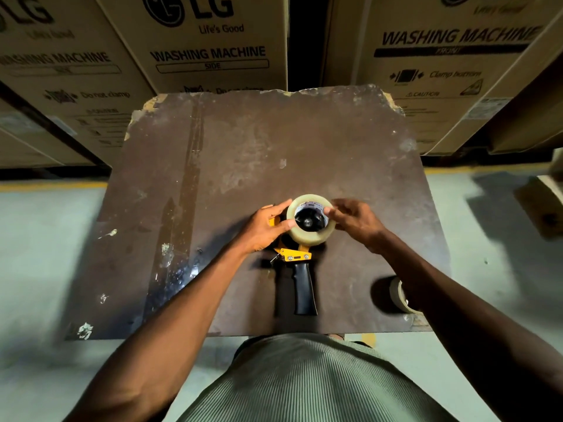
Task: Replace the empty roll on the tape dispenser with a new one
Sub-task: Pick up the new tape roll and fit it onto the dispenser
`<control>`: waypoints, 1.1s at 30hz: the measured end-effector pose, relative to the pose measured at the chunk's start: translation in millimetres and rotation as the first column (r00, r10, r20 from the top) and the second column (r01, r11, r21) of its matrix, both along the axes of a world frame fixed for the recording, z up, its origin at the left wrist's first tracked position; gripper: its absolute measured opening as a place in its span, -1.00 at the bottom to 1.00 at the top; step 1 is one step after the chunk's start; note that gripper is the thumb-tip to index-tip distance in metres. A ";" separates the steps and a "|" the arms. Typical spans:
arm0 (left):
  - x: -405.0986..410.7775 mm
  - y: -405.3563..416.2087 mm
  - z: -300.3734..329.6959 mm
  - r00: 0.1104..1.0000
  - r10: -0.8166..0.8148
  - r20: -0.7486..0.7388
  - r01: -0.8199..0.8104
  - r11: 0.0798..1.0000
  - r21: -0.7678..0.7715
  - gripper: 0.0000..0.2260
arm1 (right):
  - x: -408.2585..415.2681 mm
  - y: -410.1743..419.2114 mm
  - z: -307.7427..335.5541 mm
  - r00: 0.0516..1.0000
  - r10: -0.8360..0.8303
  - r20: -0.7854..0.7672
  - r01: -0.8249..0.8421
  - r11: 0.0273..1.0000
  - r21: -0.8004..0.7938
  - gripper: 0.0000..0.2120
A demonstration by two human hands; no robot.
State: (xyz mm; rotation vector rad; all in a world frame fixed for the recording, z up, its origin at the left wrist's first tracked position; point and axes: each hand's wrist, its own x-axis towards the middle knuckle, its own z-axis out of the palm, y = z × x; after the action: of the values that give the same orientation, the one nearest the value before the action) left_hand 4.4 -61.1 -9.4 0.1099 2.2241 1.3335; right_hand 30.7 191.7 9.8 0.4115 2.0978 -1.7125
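In the head view, a tape dispenser (297, 263) is seen lying on a worn brown table (243, 147), its black handle pointing toward six o'clock. A full roll of clear tape (310, 237) is seated over the dispenser's black hub. The roll is gripped at its nine o'clock edge by the left hand (264, 228), the thumb laid across its rim. Its three o'clock edge is pinched by the fingers of the right hand (355, 222). An empty roll (397, 295) is seen at four o'clock from the dispenser, well apart, partly hidden by the right forearm. Washing-machine cartons (210, 41) are stacked at twelve o'clock.
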 end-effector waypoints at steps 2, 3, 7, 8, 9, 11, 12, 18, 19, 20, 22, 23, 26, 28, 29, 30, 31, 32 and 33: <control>1.8 4.1 10.2 1.000 0.024 0.009 -0.025 0.999 0.045 -0.48 | 2.6 1.3 -1.7 0.998 -0.051 0.037 0.054 0.995 -0.086 -0.63; 2.3 6.0 14.5 0.999 0.024 0.030 -0.026 0.997 0.073 -0.51 | 3.6 1.2 0.1 0.996 -0.069 0.055 0.075 0.991 -0.113 -0.65; 1.1 7.6 20.4 0.997 0.042 0.070 -0.049 0.993 0.105 -0.53 | 4.9 1.5 3.8 0.988 -0.070 0.139 0.100 0.970 -0.221 -0.64; 1.0 7.1 21.2 0.996 0.037 0.076 -0.045 0.993 0.109 -0.52 | 4.8 1.4 2.8 0.985 -0.070 0.159 0.108 0.963 -0.245 -0.64; 0.5 6.6 22.5 0.996 0.030 0.084 -0.039 0.993 0.108 -0.52 | 4.5 0.9 1.9 0.982 -0.074 0.176 0.119 0.957 -0.264 -0.64; -1.0 5.4 24.2 0.995 0.006 0.098 -0.017 0.994 0.106 -0.52 | 4.6 1.2 0.0 0.979 -0.081 0.189 0.134 0.948 -0.289 -0.70; -2.0 5.7 25.2 0.995 -0.007 0.104 -0.005 0.994 0.108 -0.52 | 4.8 1.9 -1.0 0.980 -0.080 0.184 0.133 0.944 -0.301 -0.72; -4.5 6.2 27.6 0.984 -0.095 0.150 0.080 0.991 0.104 -0.49 | 10.0 5.2 -9.2 0.989 -0.075 0.128 0.116 0.930 -0.350 -0.60; -5.1 5.6 28.3 0.978 -0.131 0.161 0.117 0.989 0.092 -0.48 | 10.8 5.2 -10.7 0.990 -0.075 0.117 0.111 0.931 -0.346 -0.58; -5.7 4.7 29.0 0.972 -0.161 0.172 0.148 0.985 0.086 -0.46 | 11.5 5.1 -12.2 0.991 -0.075 0.109 0.108 0.934 -0.341 -0.56; -6.6 3.7 29.3 0.964 -0.186 0.188 0.172 0.981 0.085 -0.43 | 11.7 5.2 -13.8 0.990 -0.083 0.113 0.116 0.936 -0.332 -0.54; -6.7 3.4 28.9 0.964 -0.188 0.189 0.175 0.981 0.084 -0.43 | 12.0 5.1 -13.6 0.990 -0.084 0.115 0.118 0.936 -0.332 -0.54; -6.9 4.4 31.2 0.962 -0.201 0.184 0.192 0.979 0.065 -0.43 | 11.6 5.9 -13.1 0.993 -0.068 0.092 0.095 0.941 -0.325 -0.59; -6.6 5.7 31.0 0.964 -0.202 0.174 0.196 0.979 0.050 -0.44 | 12.3 5.0 -11.2 0.996 -0.054 0.071 0.075 0.940 -0.332 -0.67; -6.4 6.2 30.8 0.965 -0.200 0.172 0.196 0.980 0.039 -0.45 | 13.3 3.8 -10.3 0.997 -0.040 0.064 0.060 0.938 -0.341 -0.72; -6.1 6.9 30.5 0.965 -0.197 0.173 0.195 0.980 0.031 -0.44 | 14.6 2.9 -9.9 0.998 -0.027 0.060 0.047 0.933 -0.357 -0.76; -5.9 7.7 30.3 0.966 -0.193 0.170 0.192 0.981 0.024 -0.44 | 16.0 2.3 -10.0 0.998 -0.016 0.056 0.036 0.926 -0.376 -0.78; -6.1 8.8 30.9 0.968 -0.188 0.164 0.188 0.982 0.014 -0.44 | 16.8 2.2 -9.8 0.998 -0.011 0.055 0.031 0.920 -0.390 -0.79; -7.0 9.6 30.1 0.970 -0.189 0.153 0.190 0.982 0.006 -0.45 | 16.5 2.2 -9.3 0.998 -0.007 0.055 0.029 0.917 -0.397 -0.80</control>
State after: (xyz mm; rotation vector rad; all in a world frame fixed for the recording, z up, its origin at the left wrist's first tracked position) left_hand -2.6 -51.4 20.7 0.2051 2.0355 1.1884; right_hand 47.2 193.9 0.5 0.3458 1.6521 -2.0533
